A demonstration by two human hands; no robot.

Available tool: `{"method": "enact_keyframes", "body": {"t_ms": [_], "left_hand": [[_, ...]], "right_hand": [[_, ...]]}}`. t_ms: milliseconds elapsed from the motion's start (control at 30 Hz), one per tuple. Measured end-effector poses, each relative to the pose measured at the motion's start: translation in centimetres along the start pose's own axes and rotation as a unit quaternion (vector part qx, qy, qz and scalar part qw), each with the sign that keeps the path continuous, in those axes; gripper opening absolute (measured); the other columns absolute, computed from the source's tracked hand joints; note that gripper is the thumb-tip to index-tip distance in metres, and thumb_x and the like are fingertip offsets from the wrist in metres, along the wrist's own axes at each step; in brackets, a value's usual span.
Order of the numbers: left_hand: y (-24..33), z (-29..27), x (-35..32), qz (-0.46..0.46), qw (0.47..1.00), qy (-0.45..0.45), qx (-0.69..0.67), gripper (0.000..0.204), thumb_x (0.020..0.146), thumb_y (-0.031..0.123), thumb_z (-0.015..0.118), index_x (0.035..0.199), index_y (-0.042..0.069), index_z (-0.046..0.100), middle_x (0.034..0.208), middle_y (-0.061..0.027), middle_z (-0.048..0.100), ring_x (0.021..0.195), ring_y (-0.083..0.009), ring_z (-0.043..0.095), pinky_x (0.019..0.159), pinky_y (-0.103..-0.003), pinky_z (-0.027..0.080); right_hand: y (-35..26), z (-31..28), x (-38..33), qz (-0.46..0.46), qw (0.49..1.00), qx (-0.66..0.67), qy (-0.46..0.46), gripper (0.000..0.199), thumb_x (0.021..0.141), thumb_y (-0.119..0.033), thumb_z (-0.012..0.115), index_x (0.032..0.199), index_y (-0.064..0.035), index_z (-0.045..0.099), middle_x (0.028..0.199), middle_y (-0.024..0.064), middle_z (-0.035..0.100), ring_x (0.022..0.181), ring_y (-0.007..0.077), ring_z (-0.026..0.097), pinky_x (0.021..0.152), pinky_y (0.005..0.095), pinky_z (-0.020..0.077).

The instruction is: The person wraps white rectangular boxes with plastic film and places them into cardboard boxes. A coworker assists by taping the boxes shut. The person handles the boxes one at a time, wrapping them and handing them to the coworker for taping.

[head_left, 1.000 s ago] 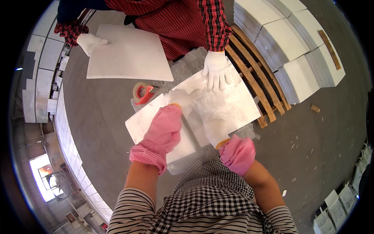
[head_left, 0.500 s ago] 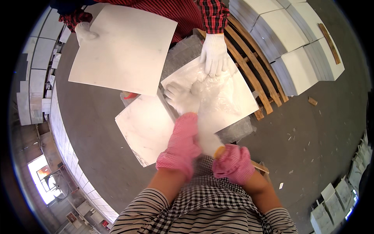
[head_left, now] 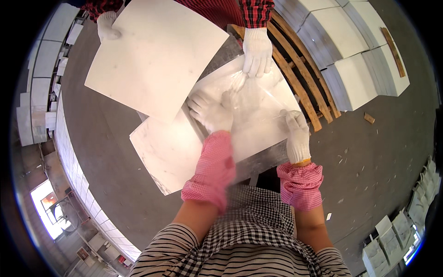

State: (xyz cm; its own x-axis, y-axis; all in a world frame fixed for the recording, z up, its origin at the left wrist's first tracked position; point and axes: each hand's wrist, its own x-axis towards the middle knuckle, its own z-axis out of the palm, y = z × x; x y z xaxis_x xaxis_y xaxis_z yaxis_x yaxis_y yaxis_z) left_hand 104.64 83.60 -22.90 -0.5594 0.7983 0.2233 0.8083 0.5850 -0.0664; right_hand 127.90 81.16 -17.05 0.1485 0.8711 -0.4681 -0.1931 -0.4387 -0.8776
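Left hand, white knit glove, pink checked sleeve cover: fingers spread, laid flat on the clear plastic film, palm down. Film lies under these fingers, crumpled and bunched just beyond the fingertips.

Right hand, same glove and sleeve cover: fingers pressed together and curled at the film's right edge, apparently pinching it. Film runs from this pinch leftward across the tile toward the left hand. Exact grip partly hidden by glare on the plastic.

Film covers the upper white tile, which rests on a grey surface directly ahead of the body. Lower white tile juts out to the left from beneath, bare of film.

Co-worker opposite, red checked sleeves. One gloved co-worker hand grips the far edge of the film, fingers closed, pulling the sheet into folds between that hand and the left fingers. Other co-worker hand holds the far corner of a third large white tile, raised and tilted above the floor, its near corner overlapping the lower tile.

Wooden pallet beyond the surface, right of the co-worker's hand. Stacked white slabs farther right on the grey floor.
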Motion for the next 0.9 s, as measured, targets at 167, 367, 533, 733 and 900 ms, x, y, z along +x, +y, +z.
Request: {"method": "enact_keyframes", "body": {"t_ms": [167, 367, 533, 733, 900], "left_hand": [[-0.1, 0.1, 0.2, -0.006, 0.999, -0.013, -0.049, 0.100, 0.100, 0.070, 0.054, 0.155, -0.012, 0.038, 0.155, -0.0323, 0.045, 0.144, -0.0499, 0.041, 0.117, -0.059, 0.033], [0.1, -0.9, 0.4, -0.028, 0.980, -0.134, -0.145, 0.091, 0.103, 0.066, 0.054, 0.161, -0.003, 0.041, 0.155, -0.0259, 0.052, 0.150, -0.0455, 0.040, 0.122, -0.057, 0.032], [-1.6, 1.4, -0.7, -0.025, 0.968, -0.128, -0.216, 0.089, 0.100, 0.060, 0.060, 0.164, 0.003, 0.037, 0.168, -0.0237, 0.035, 0.159, -0.0428, 0.026, 0.125, -0.063, 0.025], [-0.8, 0.1, -0.5, 0.043, 0.990, -0.130, 0.009, 0.094, 0.100, 0.064, 0.056, 0.165, 0.002, 0.033, 0.169, -0.0287, 0.028, 0.156, -0.0534, 0.024, 0.122, -0.065, 0.028], [-0.7, 1.6, -0.4, 0.070, 0.990, -0.116, 0.027, 0.093, 0.100, 0.064, 0.055, 0.166, 0.002, 0.032, 0.171, -0.0286, 0.026, 0.155, -0.0535, 0.025, 0.122, -0.064, 0.029]], "right_hand": [[-0.6, 0.0, 0.3, -0.009, 0.993, -0.103, 0.048, 0.021, 0.109, -0.024, 0.063, 0.106, -0.0032, 0.065, 0.098, 0.0051, 0.070, 0.085, 0.0145, 0.064, 0.081, 0.0335, 0.0538], [-2.7, -2.7, 2.2, -0.067, 0.776, -0.598, 0.190, 0.044, 0.103, -0.031, 0.060, 0.141, -0.0076, 0.061, 0.115, 0.0236, 0.076, 0.100, 0.0407, 0.075, 0.085, 0.0490, 0.0584], [-0.7, 0.2, -6.0, -0.252, 0.835, -0.460, 0.168, 0.043, 0.093, -0.020, 0.073, 0.134, -0.0088, 0.066, 0.119, 0.0158, 0.070, 0.101, 0.0362, 0.071, 0.086, 0.0472, 0.0580], [3.2, 5.2, -9.3, -0.406, 0.727, -0.552, -0.042, 0.027, 0.079, -0.015, 0.074, 0.107, -0.0114, 0.073, 0.116, 0.0147, 0.069, 0.097, 0.0313, 0.070, 0.076, 0.0427, 0.0570], [5.4, 5.0, -7.7, -0.369, 0.697, -0.586, -0.184, 0.015, 0.084, -0.016, 0.069, 0.096, -0.0084, 0.071, 0.099, 0.0096, 0.068, 0.089, 0.0275, 0.068, 0.070, 0.0418, 0.0568]]}}
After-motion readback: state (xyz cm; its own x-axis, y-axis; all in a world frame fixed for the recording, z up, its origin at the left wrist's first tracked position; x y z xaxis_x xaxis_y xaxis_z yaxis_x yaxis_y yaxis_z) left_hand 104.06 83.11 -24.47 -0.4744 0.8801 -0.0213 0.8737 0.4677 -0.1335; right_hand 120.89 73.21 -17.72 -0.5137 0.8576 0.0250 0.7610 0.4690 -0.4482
